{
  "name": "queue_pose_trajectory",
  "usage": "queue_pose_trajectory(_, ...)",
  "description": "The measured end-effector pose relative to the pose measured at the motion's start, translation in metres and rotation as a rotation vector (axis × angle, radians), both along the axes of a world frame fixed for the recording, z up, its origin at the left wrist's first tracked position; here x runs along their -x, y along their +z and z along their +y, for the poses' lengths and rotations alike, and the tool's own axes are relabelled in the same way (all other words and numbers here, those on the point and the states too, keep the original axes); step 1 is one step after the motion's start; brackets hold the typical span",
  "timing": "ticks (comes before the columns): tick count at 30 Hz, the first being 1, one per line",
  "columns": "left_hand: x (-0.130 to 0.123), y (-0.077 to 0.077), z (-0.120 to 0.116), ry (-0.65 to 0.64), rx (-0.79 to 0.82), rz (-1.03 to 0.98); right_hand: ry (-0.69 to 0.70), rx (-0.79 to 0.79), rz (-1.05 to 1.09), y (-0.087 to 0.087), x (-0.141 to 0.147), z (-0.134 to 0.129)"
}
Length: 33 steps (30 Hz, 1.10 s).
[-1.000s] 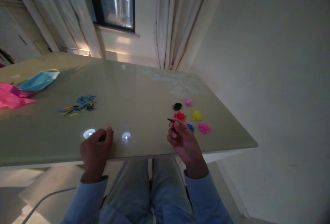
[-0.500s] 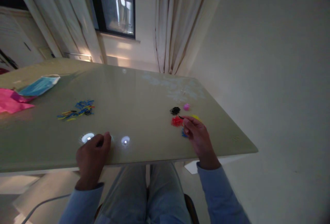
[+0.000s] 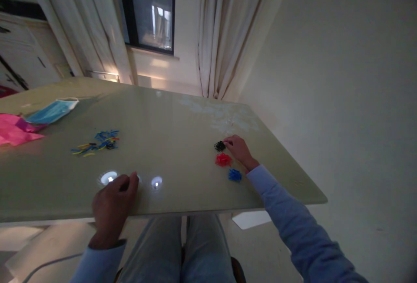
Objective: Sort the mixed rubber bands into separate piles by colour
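Observation:
At the right of the table (image 3: pixel 182 144), my right hand (image 3: pixel 239 149) is closed with its fingertips pinched at the right edge of a small heap of black band-like pieces (image 3: pixel 219 146). What the pinch holds, if anything, is hidden. Just below lie a red heap (image 3: pixel 223 159) and a blue heap (image 3: pixel 235 175) of similar thin pieces, close to my right wrist. My left hand (image 3: pixel 114 198) rests closed at the table's front edge, fingers curled; its inside cannot be seen. Farther left lies a loose mixed pile (image 3: pixel 97 143) of blue, yellow, black and red pieces.
A blue face mask (image 3: pixel 54 111) and a bright pink sheet or bag (image 3: pixel 18 129) lie at the far left of the table. A wall (image 3: pixel 352 92) stands along the right. Curtains (image 3: pixel 216 35) and a window (image 3: pixel 151 9) are behind the table.
My right hand has moved away from me, from beside the red heap to the black one, uncovering the blue heap. A small dark piece showed at its fingertips before. My left hand stays put.

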<state>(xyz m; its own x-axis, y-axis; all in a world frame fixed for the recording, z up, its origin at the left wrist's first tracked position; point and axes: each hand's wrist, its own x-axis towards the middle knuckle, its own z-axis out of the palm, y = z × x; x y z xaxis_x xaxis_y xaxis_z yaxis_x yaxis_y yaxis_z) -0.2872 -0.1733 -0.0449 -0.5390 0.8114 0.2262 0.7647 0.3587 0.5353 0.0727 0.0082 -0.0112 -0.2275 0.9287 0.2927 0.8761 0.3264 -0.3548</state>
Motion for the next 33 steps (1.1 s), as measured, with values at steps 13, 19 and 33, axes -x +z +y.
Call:
queue_pose_trajectory(13,0.001,-0.008,0.0,-0.028,-0.101,0.053,0.04,-0.007,-0.096,0.006,0.002,-0.005)
queue_pose_trajectory(19,0.003,-0.01,0.002,-0.022,-0.053,0.009,0.142,-0.072,0.118,0.017,0.028,-0.04)
queue_pose_trajectory(33,0.091,0.032,0.05,0.082,0.032,0.117,0.36,0.145,0.272,-0.027,0.12,-0.13)
